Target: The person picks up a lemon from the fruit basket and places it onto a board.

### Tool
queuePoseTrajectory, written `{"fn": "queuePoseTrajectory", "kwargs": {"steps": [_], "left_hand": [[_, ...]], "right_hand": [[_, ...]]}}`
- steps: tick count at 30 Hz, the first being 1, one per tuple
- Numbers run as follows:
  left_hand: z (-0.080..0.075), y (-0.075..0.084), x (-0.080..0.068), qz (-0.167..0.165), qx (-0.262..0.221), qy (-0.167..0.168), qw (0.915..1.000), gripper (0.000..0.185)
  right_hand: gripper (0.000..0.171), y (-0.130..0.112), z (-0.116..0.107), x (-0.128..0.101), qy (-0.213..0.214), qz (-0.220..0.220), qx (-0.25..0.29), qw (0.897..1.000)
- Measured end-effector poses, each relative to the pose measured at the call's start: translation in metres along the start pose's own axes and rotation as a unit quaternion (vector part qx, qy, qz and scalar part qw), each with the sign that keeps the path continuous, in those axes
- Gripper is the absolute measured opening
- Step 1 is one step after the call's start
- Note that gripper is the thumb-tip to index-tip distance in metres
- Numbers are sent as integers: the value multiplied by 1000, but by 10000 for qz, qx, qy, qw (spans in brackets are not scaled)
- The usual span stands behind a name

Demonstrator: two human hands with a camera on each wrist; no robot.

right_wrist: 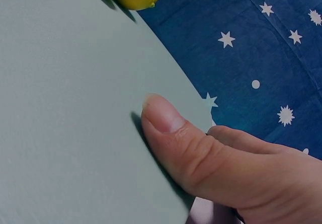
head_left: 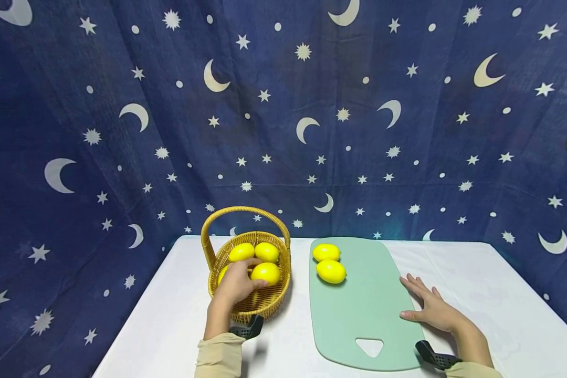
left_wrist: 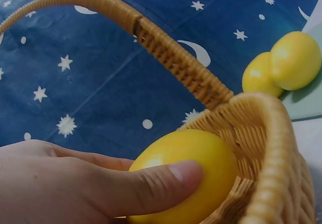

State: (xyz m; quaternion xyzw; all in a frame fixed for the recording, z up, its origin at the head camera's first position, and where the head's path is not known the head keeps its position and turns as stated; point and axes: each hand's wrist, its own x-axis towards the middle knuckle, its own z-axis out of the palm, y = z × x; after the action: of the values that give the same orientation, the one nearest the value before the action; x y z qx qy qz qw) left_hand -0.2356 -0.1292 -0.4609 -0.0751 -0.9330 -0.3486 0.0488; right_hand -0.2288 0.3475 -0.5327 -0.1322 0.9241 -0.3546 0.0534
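A person's left hand (head_left: pixel 236 286) is pinching a yellow lemon (head_left: pixel 267 274) inside a wicker basket (head_left: pixel 264 304), the thumb lying across the near side and the other fingers passing behind. With twelve o'clock pointing straight away from the person, the gripped fruit is lying between two and three o'clock from the left hand, its long axis running roughly from nine to three. The left is plainly the nearer of the two hands.

The telling relation appears to be sideways: a pale green board (head_left: pixel 366 310) is resting at three o'clock from the basket, a strip of white-covered bench (head_left: pixel 170 325) showing between, and a touching pair of lemons (head_left: pixel 331 271) is sitting near its ten-to-eleven o'clock edge.

The right hand (head_left: pixel 434 311) is spreading its fingers at the board's three o'clock edge, holding nothing; whether it is pressing there, the views cannot tell. From it, the gripped lemon is lying well apart, between nine and ten o'clock, with the board between.
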Motion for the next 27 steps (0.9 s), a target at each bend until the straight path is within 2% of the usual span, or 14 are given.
{"fn": "queuePoseTrajectory", "kwargs": {"steps": [6, 21, 27], "left_hand": [[-6, 7, -2, 30, 153, 102, 9998, 54], [-25, 36, -9, 184, 67, -94, 9998, 53], [-28, 49, -12, 481, -7, -254, 9985, 53]], "right_hand": [[97, 0, 0, -1, 8, -7, 2, 10000], [99, -2, -1, -1, -22, 34, 1, 10000], [98, -3, -1, -1, -23, 27, -9, 10000]]}}
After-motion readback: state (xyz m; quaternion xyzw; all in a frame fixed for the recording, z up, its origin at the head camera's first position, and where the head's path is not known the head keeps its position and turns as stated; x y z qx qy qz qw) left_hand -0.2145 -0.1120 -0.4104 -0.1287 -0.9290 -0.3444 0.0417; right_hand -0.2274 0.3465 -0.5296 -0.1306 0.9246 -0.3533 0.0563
